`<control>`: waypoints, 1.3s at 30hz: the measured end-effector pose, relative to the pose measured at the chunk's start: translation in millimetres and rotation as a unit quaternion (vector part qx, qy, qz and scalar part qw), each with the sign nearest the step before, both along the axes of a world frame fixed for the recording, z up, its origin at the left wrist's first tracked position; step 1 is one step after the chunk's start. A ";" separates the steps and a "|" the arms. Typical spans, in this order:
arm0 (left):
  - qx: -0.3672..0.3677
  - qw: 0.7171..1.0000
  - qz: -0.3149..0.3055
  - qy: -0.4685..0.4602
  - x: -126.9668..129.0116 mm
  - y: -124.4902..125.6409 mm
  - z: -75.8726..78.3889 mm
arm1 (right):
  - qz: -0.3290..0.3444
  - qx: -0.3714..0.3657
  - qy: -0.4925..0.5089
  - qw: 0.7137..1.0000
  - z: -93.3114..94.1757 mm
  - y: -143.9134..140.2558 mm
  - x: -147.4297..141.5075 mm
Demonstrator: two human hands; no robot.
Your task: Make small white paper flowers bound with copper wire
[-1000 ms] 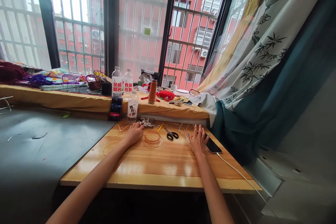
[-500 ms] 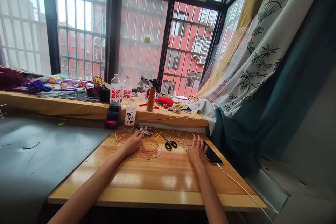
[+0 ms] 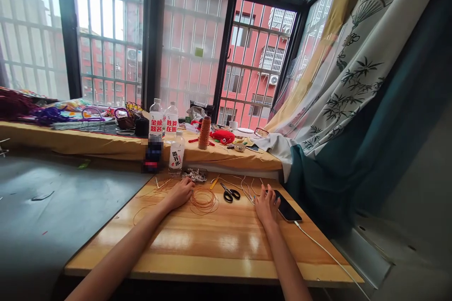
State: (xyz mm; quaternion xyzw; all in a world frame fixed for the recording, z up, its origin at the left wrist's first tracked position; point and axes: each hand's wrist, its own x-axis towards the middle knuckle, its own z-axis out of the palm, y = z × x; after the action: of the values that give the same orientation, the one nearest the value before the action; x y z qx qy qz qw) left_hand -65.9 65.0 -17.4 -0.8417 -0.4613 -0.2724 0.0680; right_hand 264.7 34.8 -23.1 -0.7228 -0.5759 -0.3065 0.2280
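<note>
- Since the earlier frames, head view: both hands have barely shifted on the wooden table (image 3: 219,244); my right hand (image 3: 266,206) has edged its fingertips onto the near end of the phone, and the view has tipped a little.
- Head view, left side: my left hand (image 3: 181,193) lies palm down, fingers loosely curled, not grasping anything I can see. It touches the left edge of the coil of orange wire (image 3: 204,200), which lies flat on the table just beside it.
- Head view, right side: my right hand is flat and released, fingers spread, tips resting on the black phone (image 3: 287,208). A white cable (image 3: 328,255) runs from the phone toward the table's near right edge.
- Head view, between the hands: black-handled scissors (image 3: 229,193) lie near the coil, apart from both hands.
- Head view, behind: a water bottle (image 3: 176,152) stands upright at the table's far edge, with a spool of orange thread (image 3: 204,133) on the cloth-covered ledge beyond.
</note>
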 end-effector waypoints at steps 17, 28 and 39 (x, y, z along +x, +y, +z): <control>0.055 0.990 0.046 0.118 -5.8 -4.6 11.1 | 0.004 -0.027 0.007 1.000 5.7 -7.8 -1.8; 0.084 0.985 0.064 0.136 -21.5 -1.2 12.6 | -0.009 -0.037 0.023 0.999 6.8 -8.6 -5.0; 0.121 0.986 0.106 0.041 -33.1 2.4 18.8 | -0.020 -0.084 0.043 0.995 9.9 -2.5 -5.3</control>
State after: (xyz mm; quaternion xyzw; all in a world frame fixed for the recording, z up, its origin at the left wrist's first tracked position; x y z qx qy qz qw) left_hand -99.0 67.4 1.4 -0.7842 -0.5080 -0.2831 0.2165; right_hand 259.4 32.3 -13.3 -0.7631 -0.5747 -0.2306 0.1850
